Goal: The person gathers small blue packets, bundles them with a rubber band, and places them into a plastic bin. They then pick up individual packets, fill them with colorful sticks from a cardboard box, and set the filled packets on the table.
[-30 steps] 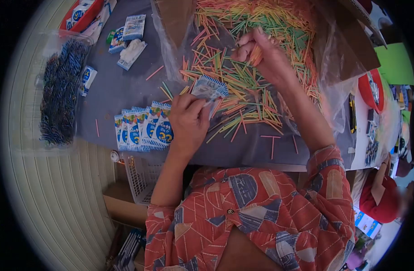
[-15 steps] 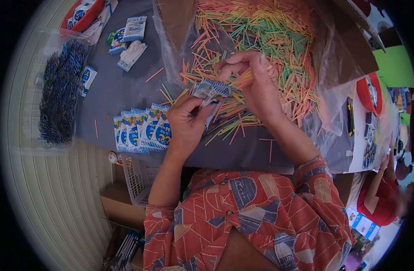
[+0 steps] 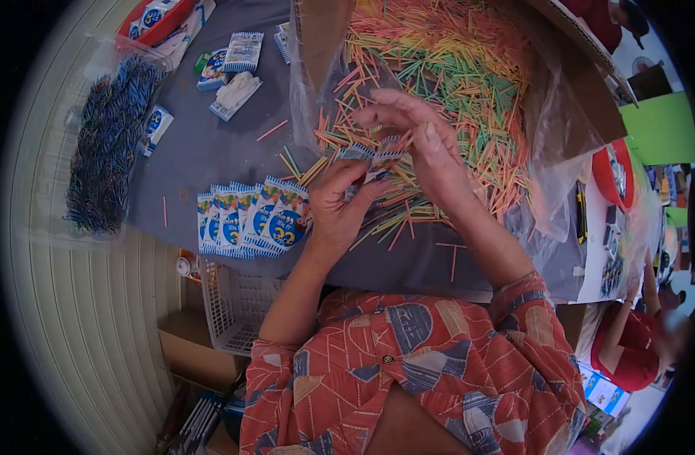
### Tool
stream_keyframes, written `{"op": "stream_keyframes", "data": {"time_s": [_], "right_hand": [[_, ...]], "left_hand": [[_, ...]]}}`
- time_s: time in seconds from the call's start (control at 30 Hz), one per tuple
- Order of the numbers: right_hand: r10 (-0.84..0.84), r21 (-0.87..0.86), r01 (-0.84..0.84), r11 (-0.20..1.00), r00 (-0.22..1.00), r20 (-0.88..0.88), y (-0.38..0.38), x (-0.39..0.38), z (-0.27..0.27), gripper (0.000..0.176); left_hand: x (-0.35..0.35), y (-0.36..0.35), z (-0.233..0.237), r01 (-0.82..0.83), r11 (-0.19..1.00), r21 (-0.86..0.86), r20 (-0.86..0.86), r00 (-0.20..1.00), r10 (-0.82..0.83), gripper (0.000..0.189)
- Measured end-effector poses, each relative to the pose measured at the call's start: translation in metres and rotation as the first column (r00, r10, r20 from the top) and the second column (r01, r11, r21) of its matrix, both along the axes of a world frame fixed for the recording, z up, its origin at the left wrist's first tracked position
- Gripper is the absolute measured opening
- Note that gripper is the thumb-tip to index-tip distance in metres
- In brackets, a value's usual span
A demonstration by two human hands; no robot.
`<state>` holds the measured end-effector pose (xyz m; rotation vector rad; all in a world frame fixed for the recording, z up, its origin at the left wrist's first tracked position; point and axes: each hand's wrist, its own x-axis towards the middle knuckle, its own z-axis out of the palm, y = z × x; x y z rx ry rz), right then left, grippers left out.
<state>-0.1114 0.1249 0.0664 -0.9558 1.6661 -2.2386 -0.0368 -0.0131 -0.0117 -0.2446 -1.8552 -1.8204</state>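
Packing of coloured sticks into small printed packets is judged to be partly done and in mid-cycle. One packet is held above the near edge of the stick pile, just over the grey desk. It is clasped from below by the left hand, whose grip is closed on its lower part. The right hand is brought to the packet's mouth with a narrow, pinched grip on its upper edge; whether sticks are also caught between those fingers cannot be told. What is done is shown by a row of filled packets laid overlapping on the desk just left of the left hand. A few loose packets are seen farther off near the top of the desk, though whether these are full or empty cannot be made out. What is left is judged to be by far the larger share, since a deep heap of sticks is spread in the plastic-lined cardboard box and spills toward the hands. A clear tray of dark blue pieces is set well apart at the left edge.
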Motion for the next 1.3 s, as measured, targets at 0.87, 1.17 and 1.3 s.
{"op": "stream_keyframes", "data": {"time_s": [0.87, 1.17, 1.3], "right_hand": [[0.413, 0.559, 0.813, -0.163, 0.571, -0.71, -0.078, -0.278, -0.025, 0.041], [-0.021, 0.651, 0.608, 0.455, 0.738, -0.675, -0.072, -0.374, -0.087, 0.039], [-0.368, 0.412, 0.719, 0.559, 0.661, -0.654, -0.037, -0.344, -0.046, 0.028]], "left_hand": [[0.084, -0.058, 0.005, -0.321, 0.312, -0.894, -0.066, 0.783, 0.618, 0.048], [0.065, -0.054, 0.039, -0.3, 0.224, -0.927, -0.126, 0.812, 0.57, 0.039], [0.034, -0.019, 0.049, -0.024, 0.464, -0.886, 0.158, 0.924, 0.348, 0.029]]}}
